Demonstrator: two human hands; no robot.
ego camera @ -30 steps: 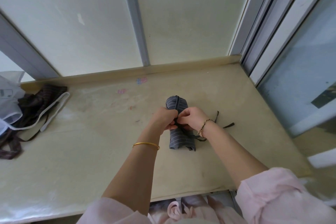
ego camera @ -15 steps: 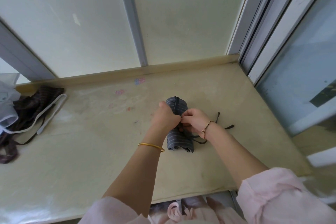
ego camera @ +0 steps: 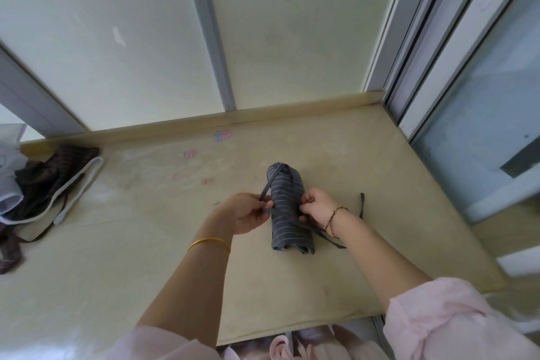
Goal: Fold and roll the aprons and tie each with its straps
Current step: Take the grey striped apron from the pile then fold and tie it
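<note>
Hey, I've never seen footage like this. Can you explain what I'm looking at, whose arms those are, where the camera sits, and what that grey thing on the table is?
There is no machine here. These are a person's own two arms, filmed by one wide-angle camera worn on their head and looking down. On the beige table lies a grey striped apron, already rolled into a bundle. The left hand pinches a strap beside the roll. The right hand grips the other strap, whose loose end trails on the table. They seem to be tying the roll. At the far left sits a pile of brown striped cloth, probably more aprons.
</note>
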